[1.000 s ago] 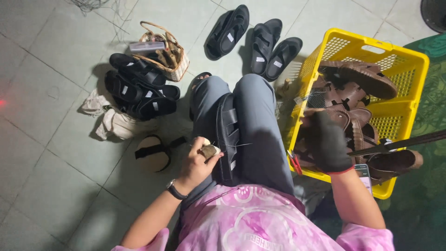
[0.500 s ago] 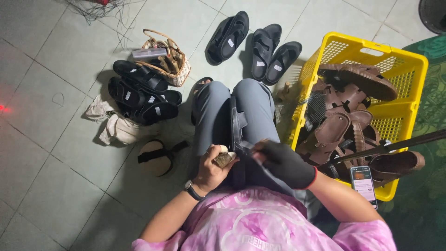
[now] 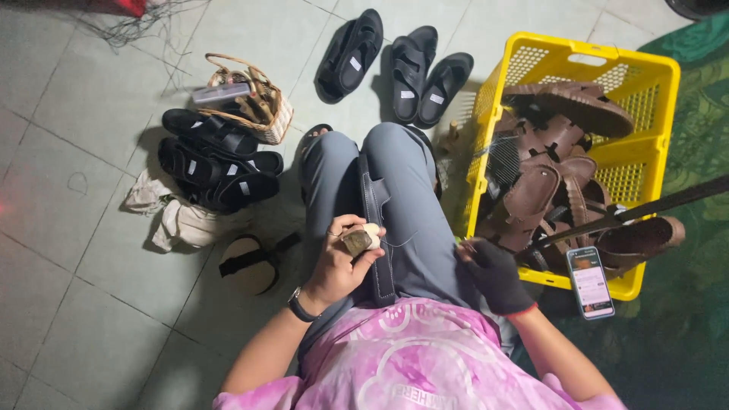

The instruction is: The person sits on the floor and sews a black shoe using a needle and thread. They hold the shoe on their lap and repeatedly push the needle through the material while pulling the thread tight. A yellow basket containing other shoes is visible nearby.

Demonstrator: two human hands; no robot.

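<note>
Two hands at lap level: left hand (image 3: 342, 262) pinches a small brownish block (image 3: 358, 241), possibly a sponge, beside a dark sandal strap (image 3: 377, 228); gloved right hand (image 3: 493, 275) curls loosely, apparently holding nothing. Yellow crate (image 3: 645, 83) of brown sandals (image 3: 558, 159) at two o'clock.

The person wears a pink tie-dye shirt (image 3: 410, 357) with pale swirls and grey trousers (image 3: 395, 197). The left hand (image 3: 342, 262) is bare, with a dark wristwatch (image 3: 301, 307) and a ring; the right hand (image 3: 493, 273) wears a black glove with a red cuff.

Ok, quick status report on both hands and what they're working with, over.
Left hand pinches a small tan block over the lap. Gloved right hand on right thigh, beside yellow crate. Dark sandal lies between the knees.
</note>
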